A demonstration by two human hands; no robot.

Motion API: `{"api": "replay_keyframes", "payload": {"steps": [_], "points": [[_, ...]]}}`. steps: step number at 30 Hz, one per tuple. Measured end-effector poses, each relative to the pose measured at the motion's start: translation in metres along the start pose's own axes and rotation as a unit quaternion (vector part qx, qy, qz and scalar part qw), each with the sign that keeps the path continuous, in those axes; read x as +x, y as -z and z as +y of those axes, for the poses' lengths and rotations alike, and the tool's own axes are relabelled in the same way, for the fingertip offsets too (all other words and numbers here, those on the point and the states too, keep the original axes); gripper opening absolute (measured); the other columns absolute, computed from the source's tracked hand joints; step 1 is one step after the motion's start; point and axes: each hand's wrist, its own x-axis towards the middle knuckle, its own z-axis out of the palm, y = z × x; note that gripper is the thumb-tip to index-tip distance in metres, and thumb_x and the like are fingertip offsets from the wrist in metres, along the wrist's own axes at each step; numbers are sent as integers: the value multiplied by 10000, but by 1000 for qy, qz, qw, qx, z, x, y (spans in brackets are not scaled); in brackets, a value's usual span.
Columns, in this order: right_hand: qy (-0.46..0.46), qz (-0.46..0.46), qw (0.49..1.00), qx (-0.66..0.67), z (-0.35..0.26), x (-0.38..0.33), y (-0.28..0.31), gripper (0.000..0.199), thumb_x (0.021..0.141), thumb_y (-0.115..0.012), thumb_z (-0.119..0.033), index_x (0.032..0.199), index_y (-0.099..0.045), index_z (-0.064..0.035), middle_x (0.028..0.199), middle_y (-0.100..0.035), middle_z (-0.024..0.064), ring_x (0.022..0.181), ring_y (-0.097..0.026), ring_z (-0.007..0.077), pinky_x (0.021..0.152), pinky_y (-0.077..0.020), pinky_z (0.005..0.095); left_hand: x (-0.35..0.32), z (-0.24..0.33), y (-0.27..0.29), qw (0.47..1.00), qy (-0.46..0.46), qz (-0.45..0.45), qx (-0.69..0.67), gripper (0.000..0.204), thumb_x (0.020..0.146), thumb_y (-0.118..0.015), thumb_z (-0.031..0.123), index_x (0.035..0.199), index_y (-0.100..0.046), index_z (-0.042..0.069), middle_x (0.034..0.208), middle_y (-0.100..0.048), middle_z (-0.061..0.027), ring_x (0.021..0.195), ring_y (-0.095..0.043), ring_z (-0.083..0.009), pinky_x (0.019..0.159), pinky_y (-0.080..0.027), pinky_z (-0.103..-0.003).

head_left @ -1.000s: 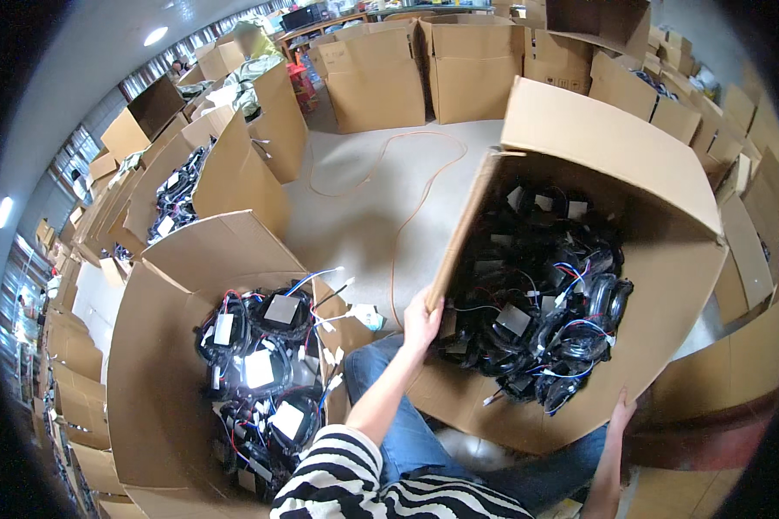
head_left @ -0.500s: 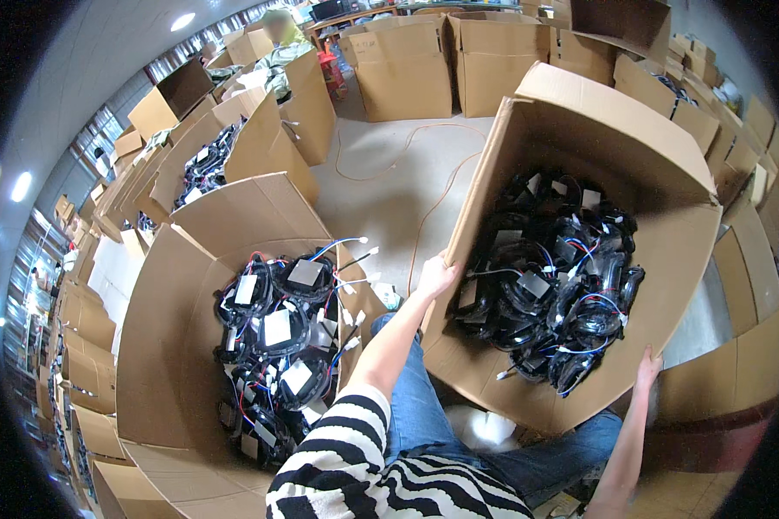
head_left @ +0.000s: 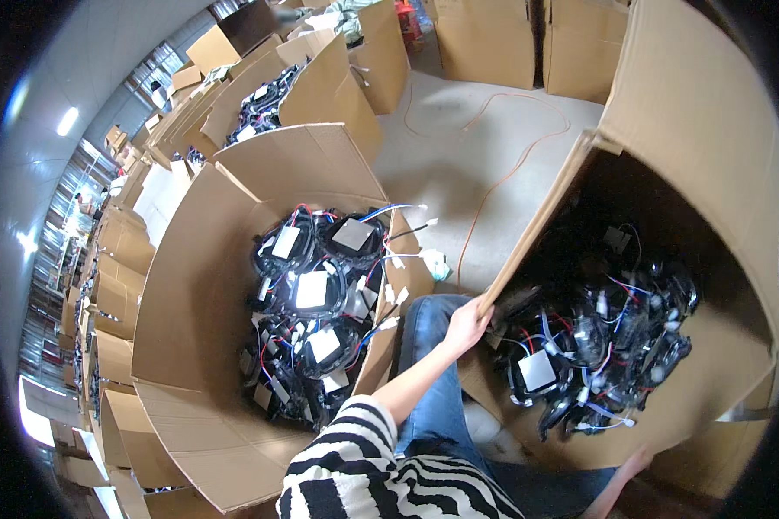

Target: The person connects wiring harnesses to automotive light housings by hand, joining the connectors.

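A large cardboard box (head_left: 718, 381) leans on its side at the right, its mouth tilted toward me. My left hand (head_left: 469, 324) is closed on its left rim. At its lower near edge my right hand (head_left: 636, 463) grips the cardboard; some of its fingers are hidden. Black wire harness bundles (head_left: 597, 346) with white connectors and red and blue wires are heaped inside this box. To my left stands another open cardboard box (head_left: 190, 285), holding similar black wire harness bundles (head_left: 312, 290) with white labels. A few wire ends hang over its right side.
An orange cord (head_left: 524, 151) lies curved across the grey floor (head_left: 433, 156) between the boxes. Tall cardboard boxes (head_left: 485, 43) stand at the back. Farther left, another box holds harnesses (head_left: 268, 99), and a row of boxes (head_left: 117, 298) runs along the left side.
The right-hand box has tipped further, and its harness bundles sit lower toward my side. Both hands stay on it, the right one lower. My view has shifted downward and left.
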Motion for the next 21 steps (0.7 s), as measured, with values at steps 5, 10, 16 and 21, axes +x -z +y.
{"api": "replay_keyframes", "payload": {"steps": [5, 10, 16, 21], "points": [[67, 25, 994, 88, 21, 59, 3, 359, 840, -465, -213, 1034, -516, 85, 1022, -554, 205, 894, -532, 295, 795, -412, 352, 35, 11, -30, 998, -2, 26, 58, 252, 770, -526, 202, 968, -551, 49, 923, -559, -168, 868, -532, -324, 744, -434, -384], [33, 55, 998, 18, -63, 20, -28, 320, 834, -501, -204, 992, -543, 71, 994, -586, 149, 888, -550, 206, 793, -416, 317, 42, -17, -21, 999, 18, 32, 35, 197, 778, -538, 168, 909, -527, 21, 853, -547, -175, 814, -534, -333, 707, -430, -375], [103, 90, 989, 62, -113, 11, -25, 270, 821, -503, -160, 966, -543, 64, 939, -597, 163, 845, -570, 216, 751, -428, 307, 51, 1, -22, 999, -41, -15, -20, 247, 811, -515, 181, 961, -494, -14, 863, -536, -201, 773, -544, -316, 709, -424, -356], [102, 103, 986, 78, -117, 8, -28, 266, 817, -502, -156, 965, -534, 63, 921, -599, 157, 841, -572, 209, 741, -430, 305, 35, 106, 37, 979, -160, 56, -109, 330, 845, -462, 220, 1067, -453, -24, 947, -529, -165, 771, -556, -271, 745, -438, -370]]}}
